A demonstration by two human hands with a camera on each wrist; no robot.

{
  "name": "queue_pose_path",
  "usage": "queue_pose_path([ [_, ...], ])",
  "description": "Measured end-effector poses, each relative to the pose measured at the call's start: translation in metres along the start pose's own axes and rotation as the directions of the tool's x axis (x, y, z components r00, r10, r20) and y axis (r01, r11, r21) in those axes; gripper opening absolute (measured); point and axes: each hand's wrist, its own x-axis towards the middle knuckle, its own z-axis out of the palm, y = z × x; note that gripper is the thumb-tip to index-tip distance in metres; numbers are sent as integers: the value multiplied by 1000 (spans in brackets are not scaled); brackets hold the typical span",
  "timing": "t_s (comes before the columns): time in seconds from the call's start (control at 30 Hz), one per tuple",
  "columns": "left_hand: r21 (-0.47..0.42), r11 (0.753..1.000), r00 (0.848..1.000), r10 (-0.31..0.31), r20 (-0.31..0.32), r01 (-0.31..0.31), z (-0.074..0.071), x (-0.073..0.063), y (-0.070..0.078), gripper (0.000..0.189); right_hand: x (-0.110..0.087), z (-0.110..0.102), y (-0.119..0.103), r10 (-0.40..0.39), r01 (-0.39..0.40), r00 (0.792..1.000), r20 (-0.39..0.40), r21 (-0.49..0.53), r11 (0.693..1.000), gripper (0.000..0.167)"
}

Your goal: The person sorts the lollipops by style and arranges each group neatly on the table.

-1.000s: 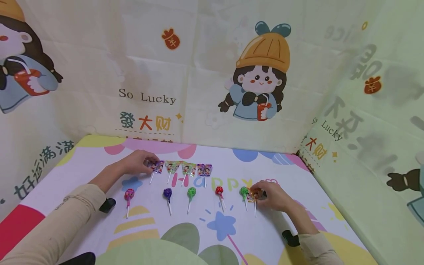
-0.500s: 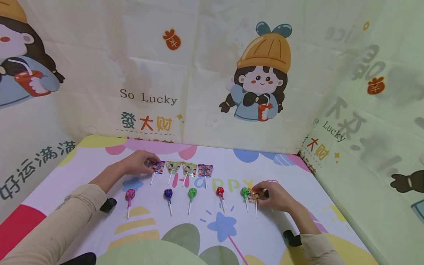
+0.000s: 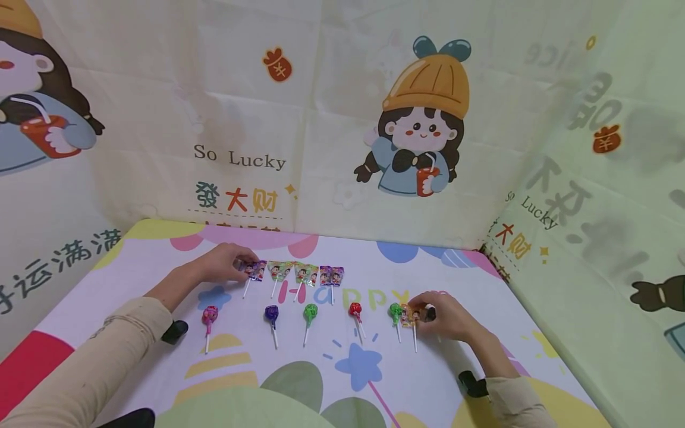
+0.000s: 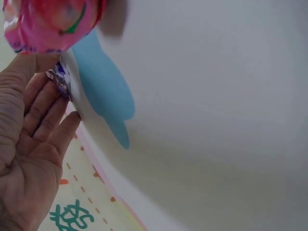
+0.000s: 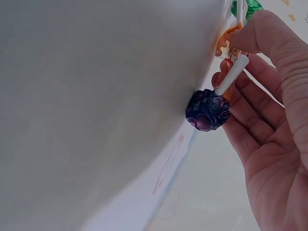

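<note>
At the left end of a back row, my left hand (image 3: 227, 263) pinches the edge of a flat purple-wrapped lollipop (image 3: 254, 271). Two green-wrapped flat lollipops and another purple one (image 3: 332, 276) continue that row. My right hand (image 3: 444, 318) pinches an orange-wrapped lollipop (image 3: 410, 315) at the right end of the front row, touching or very near a round green lollipop (image 3: 395, 311). Close by its fingers lies a dark purple round lollipop (image 5: 208, 110), mostly hidden in the head view. A pink round lollipop (image 4: 53, 21) looms near the left wrist camera.
The front row also has a purple lollipop (image 3: 272, 313), a green lollipop (image 3: 310, 312) and a red lollipop (image 3: 355, 309), sticks toward me. A printed cloth covers the table (image 3: 289, 362). Cartoon-printed curtains (image 3: 332, 119) enclose its back and sides.
</note>
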Motion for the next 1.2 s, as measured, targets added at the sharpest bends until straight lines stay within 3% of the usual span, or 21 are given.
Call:
queue_pose_path([
  [0.57, 0, 1000, 1000, 4, 4, -4, 0, 0, -2, 42, 0, -17, -2, 7, -4, 998, -57, 53, 999, 39],
  [1.2, -1, 1000, 1000, 6, 2, -6, 0, 0, 2, 42, 28, -26, -18, -40, 48, 994, -104, 79, 996, 37],
])
